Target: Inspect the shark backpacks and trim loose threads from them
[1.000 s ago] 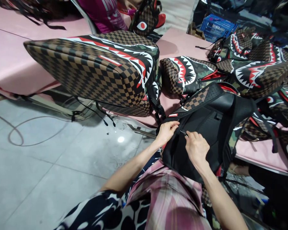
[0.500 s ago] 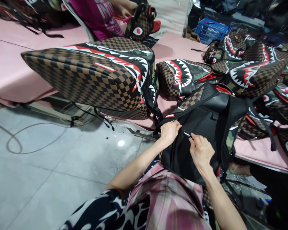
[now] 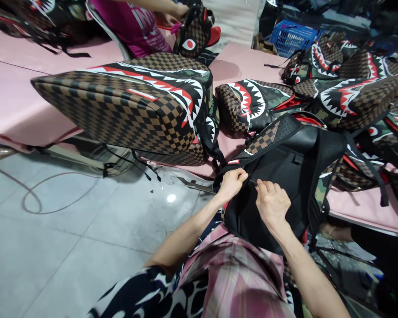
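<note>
A black-backed backpack (image 3: 285,176) with checkered and camouflage parts lies over my lap and the table edge, its padded back facing up. My left hand (image 3: 232,182) is closed in a pinch at its left edge; what the fingers hold is too small to make out. Just to the right, my right hand (image 3: 272,202) is closed round a small dark metallic tool (image 3: 253,181), whose tip points toward my left hand. The two hands are a short gap apart over the black panel.
A large checkered shark-mouth backpack (image 3: 126,110) lies on the pink table (image 3: 13,97) at left. More such bags (image 3: 255,104) are piled at right. Behind are a blue crate (image 3: 293,37) and a person in a magenta shirt (image 3: 135,26) handling a bag. A cable (image 3: 36,198) loops on the floor.
My right hand has moved slightly left and up with the tool, nearer to my left hand. The tool's tip is less visible than before. The view has shifted a little.
</note>
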`<control>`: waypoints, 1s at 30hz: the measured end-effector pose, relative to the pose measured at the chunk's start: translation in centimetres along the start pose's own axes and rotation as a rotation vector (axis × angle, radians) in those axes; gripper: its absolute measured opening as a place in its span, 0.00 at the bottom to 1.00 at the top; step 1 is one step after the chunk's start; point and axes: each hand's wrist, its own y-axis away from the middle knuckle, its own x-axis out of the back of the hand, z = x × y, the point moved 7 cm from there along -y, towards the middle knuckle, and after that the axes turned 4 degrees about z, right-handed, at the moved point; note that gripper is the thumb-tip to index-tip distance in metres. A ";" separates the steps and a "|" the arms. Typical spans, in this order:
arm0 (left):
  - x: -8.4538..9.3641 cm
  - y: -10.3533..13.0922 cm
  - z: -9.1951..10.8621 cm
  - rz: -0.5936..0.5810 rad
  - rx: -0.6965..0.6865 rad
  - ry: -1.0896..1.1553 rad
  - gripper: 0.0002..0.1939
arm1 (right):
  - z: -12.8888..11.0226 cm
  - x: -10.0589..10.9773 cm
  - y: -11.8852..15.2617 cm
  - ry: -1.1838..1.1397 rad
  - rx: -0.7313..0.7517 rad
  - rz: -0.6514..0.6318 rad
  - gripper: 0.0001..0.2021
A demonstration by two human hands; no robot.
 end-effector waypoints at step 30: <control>-0.3 -5.4 10.6 -0.074 -0.477 0.053 0.18 | 11.6 -4.8 9.6 -1.087 -0.847 -0.073 0.19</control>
